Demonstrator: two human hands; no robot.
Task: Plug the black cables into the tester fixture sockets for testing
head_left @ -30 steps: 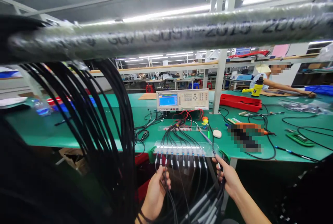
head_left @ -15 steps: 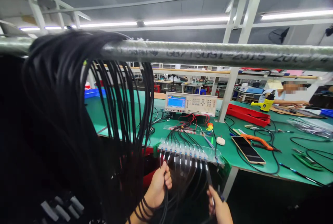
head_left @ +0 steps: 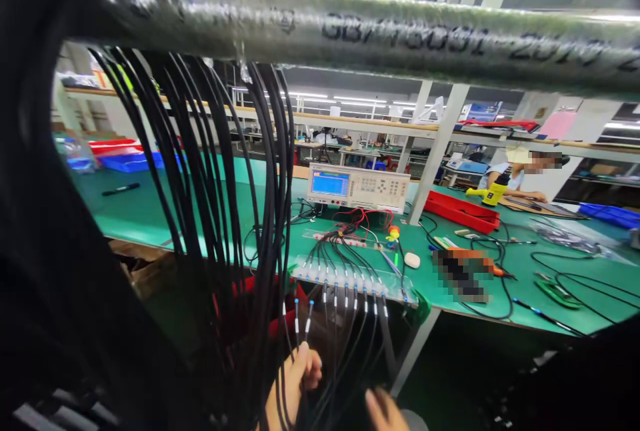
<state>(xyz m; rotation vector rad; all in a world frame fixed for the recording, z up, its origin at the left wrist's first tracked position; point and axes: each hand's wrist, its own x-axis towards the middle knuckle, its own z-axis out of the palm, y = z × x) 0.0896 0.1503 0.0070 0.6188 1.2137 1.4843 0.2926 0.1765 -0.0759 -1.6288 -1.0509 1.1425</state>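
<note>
My left hand [head_left: 293, 384] is shut on a few thin black cables, and two of their blue-tipped plugs [head_left: 303, 321] stick up free just above my fingers. My right hand [head_left: 383, 411] is low at the frame's bottom edge, blurred and half cut off, among the cables hanging under the bench. Above both hands a clear connector strip [head_left: 395, 291] on the bench's front edge holds a row of plugged-in cables. Behind it stands a grey tester [head_left: 357, 187] with a blue screen. A thick bundle of black cables [head_left: 215, 217] hangs from an overhead bar [head_left: 375, 34] at my left.
The green bench [head_left: 150, 211] carries a red tray [head_left: 460, 211], a white oval object [head_left: 413, 259], loose cables and tools at the right, and blue bins [head_left: 130, 161] at the far left. A cardboard box [head_left: 145, 271] sits under the bench. A seated co-worker [head_left: 515, 177] works at the far right.
Both hands have dropped away from the connector strip. The left hand now holds two plugs clear below the strip. The right hand left the strip's right end and sank to the frame's edge.
</note>
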